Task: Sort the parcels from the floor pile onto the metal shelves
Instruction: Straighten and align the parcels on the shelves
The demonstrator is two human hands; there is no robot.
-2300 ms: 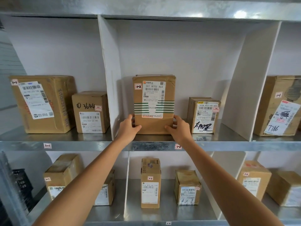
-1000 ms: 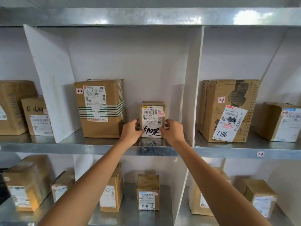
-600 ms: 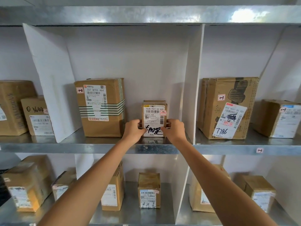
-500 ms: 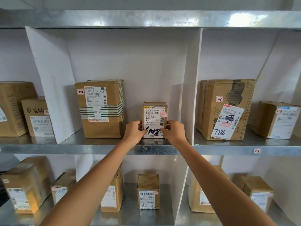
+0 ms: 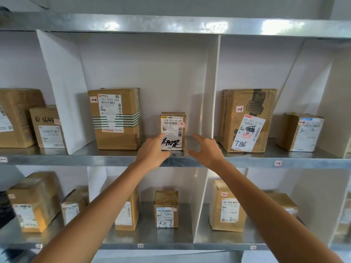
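A small brown parcel [image 5: 173,126] with a white label and black scribble stands upright on the upper metal shelf [image 5: 114,160], in the middle bay. My left hand [image 5: 152,151] is at its lower left corner, fingers spread, fingertips just overlapping the label. My right hand [image 5: 206,150] hovers to the right of the parcel, fingers apart, a gap between it and the box. A taller parcel with green stripes [image 5: 115,118] stands to the left in the same bay.
White dividers [image 5: 210,88] split the shelves into bays. A large box marked 7786 [image 5: 247,120] and a smaller one [image 5: 300,131] fill the right bay. Two boxes [image 5: 45,128] stand in the left bay. Several parcels [image 5: 166,208] sit on the lower shelf.
Both hands gripped the small parcel's sides half a second ago. Now they have let go: the right hand has drawn away to the right, the left has opened and slipped lower.
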